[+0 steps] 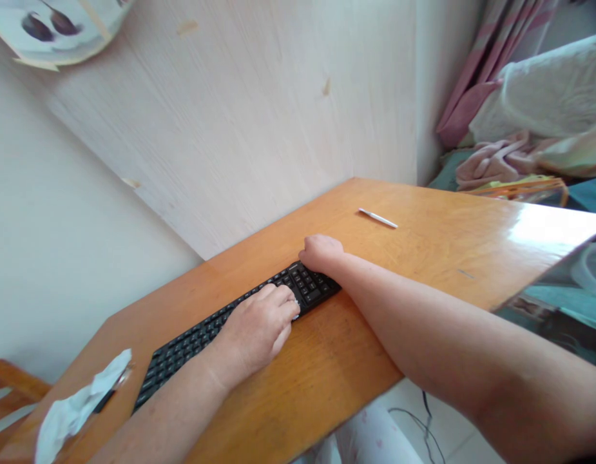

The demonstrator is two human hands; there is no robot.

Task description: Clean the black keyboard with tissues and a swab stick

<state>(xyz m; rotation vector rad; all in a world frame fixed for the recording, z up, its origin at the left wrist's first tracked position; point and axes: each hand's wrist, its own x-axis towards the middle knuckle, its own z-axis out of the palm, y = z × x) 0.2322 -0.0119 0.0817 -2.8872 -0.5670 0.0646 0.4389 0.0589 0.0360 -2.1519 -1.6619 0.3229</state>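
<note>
A black keyboard [310,283] lies slantwise on the wooden table. My left hand [261,319] rests over it just left of the number pad, fingers curled and pressed together. A bit of something whitish shows at those fingertips, too small to name; it covers part of the keys. At the far right corner of the keyboard is my right hand [321,251], closed around the edge there, with its fingertips partly hidden. My left forearm blocks the near side of the keyboard's left half.
A white pen-like stick [377,218] lies on the table [423,251] beyond my right hand. At the left are a crumpled white cloth or tissue [80,403] and a thin black-handled tool [104,401]. A pale wall panel borders the table's far side. Cables [426,419] hang below.
</note>
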